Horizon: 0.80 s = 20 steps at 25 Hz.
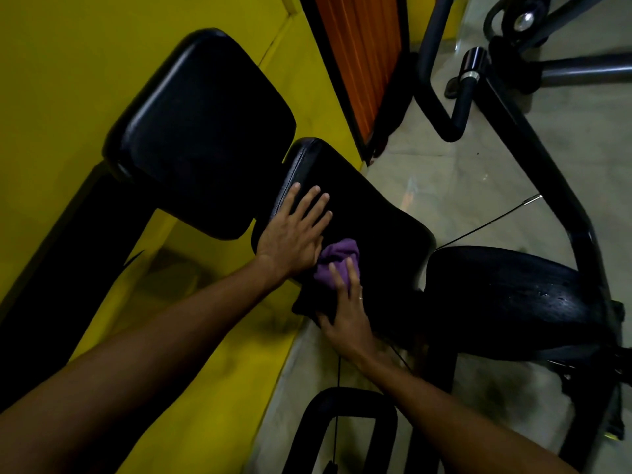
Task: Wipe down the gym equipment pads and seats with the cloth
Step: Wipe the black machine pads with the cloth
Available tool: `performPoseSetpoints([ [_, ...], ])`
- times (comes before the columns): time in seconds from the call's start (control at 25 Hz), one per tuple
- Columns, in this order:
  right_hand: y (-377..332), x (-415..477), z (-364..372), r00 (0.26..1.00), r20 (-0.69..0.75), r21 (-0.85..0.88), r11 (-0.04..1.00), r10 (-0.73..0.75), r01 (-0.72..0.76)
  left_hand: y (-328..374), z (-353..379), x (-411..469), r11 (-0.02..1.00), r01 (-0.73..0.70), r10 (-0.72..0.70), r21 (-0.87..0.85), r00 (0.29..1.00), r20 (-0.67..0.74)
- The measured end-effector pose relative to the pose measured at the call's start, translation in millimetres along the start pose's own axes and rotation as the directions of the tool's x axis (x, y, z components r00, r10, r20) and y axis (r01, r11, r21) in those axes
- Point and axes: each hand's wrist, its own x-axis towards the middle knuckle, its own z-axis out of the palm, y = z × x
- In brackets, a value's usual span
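Seat pad (369, 213) at centre; back pad (201, 131) behind-left, against the wall (85, 63); roller pad (506, 295) to the right. Cloth (338, 258) on the seat pad's near edge, under the right hand (349, 313); left hand (294, 230) just beside it.

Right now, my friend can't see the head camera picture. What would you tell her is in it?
A right hand presses a purple cloth on a black seat, and the left hand lies flat on the seat beside it. A bigger black pad stands next to it, by a yellow wall.
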Motion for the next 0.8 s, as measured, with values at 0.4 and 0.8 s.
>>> performPoseSetpoints([
  [0.4,-6,26,10,0.973,-0.080,-0.037,0.975,0.217,-0.220,0,2,2,1.000,-0.002,0.002,-0.027,1.000,-0.006],
  [0.8,69,25,-2,0.984,0.098,-0.278,0.954,0.146,-0.114,-1,-1,1,0.999,0.005,-0.006,-0.036,1.000,-0.007],
])
